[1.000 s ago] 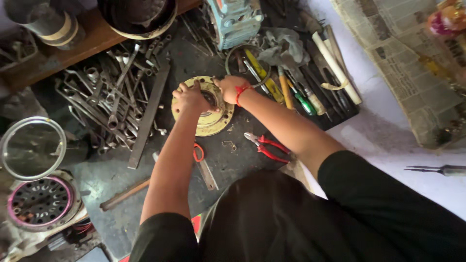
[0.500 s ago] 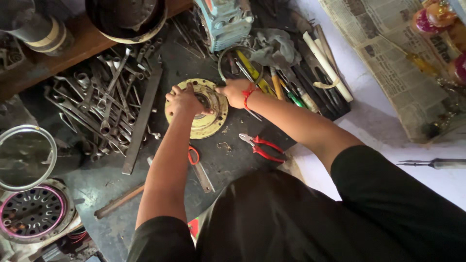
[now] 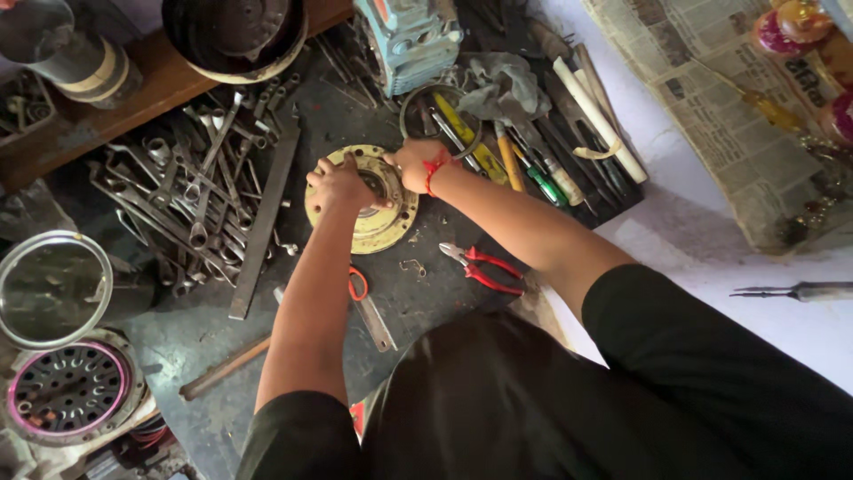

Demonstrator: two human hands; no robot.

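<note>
You are pressing both hands onto a round, pale-yellow metal flange plate with a dark central bore (image 3: 378, 227), which is lying flat on the dark, stained workbench surface (image 3: 204, 333) at the middle of the scene. Your left hand (image 3: 336, 185) is sitting curled on the plate's left rim, fingers bent over the edge and gripping it. Your right hand (image 3: 410, 165), wearing a red thread at the wrist, is resting on the plate's far right rim; its fingers are hidden behind the knuckles, so you cannot tell how tightly they are closing. To the left of the plate, a heap of grey steel spanners (image 3: 182, 200) is spreading out beside a long flat steel bar (image 3: 264, 222). Nearer to you, red-handled cutting pliers (image 3: 484, 267) are lying just right of the plate, and a red-handled tool with a flat metal blade (image 3: 369, 307) is lying under your left forearm. Farther right, a black tray of screwdrivers and files (image 3: 555, 151) is sitting beside sheets of newspaper (image 3: 702, 98). At the near left, a round perforated metal housing with a pink rim (image 3: 67, 387) is standing below a round glass-fronted lid (image 3: 53, 289).
</note>
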